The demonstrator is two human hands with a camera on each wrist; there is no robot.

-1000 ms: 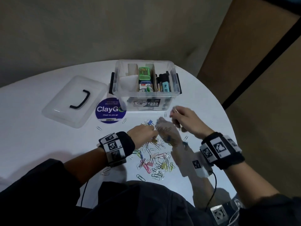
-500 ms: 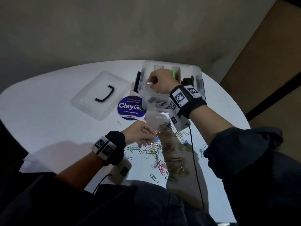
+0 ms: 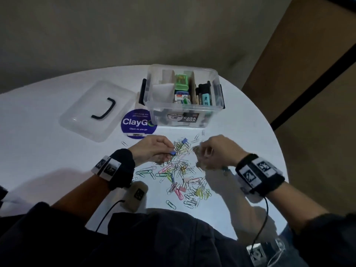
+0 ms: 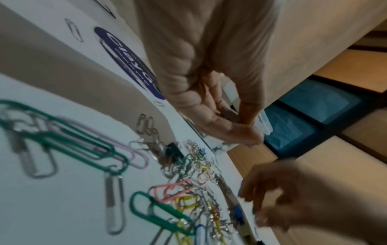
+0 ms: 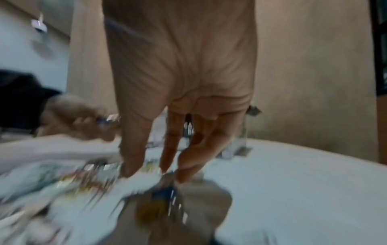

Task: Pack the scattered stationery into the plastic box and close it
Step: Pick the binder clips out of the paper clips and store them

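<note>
My left grip (image 3: 154, 149) pinches a small blue clip (image 3: 172, 152) over the paper clips (image 3: 181, 176) on the counter (image 3: 48, 160); my right grip (image 3: 215, 151) blurs, state unclear.

Looks like an office pantry or breakroom. A round white bench (image 3: 57, 160) carries a purple "ClayGo – Clean as you go" sticker (image 3: 137, 123) mentioning the pantry, near its far edge. Plain beige wall (image 3: 173, 31) behind, wood-tone panelling (image 3: 317, 93) to the right.

- Round white table (image 3: 48, 160), dimly lit
- Plain grey-beige wall (image 3: 134, 29) behind it
- Brown wooden panel (image 3: 312, 60) at the right with a dark strip (image 3: 316, 83) slanting across it
</note>
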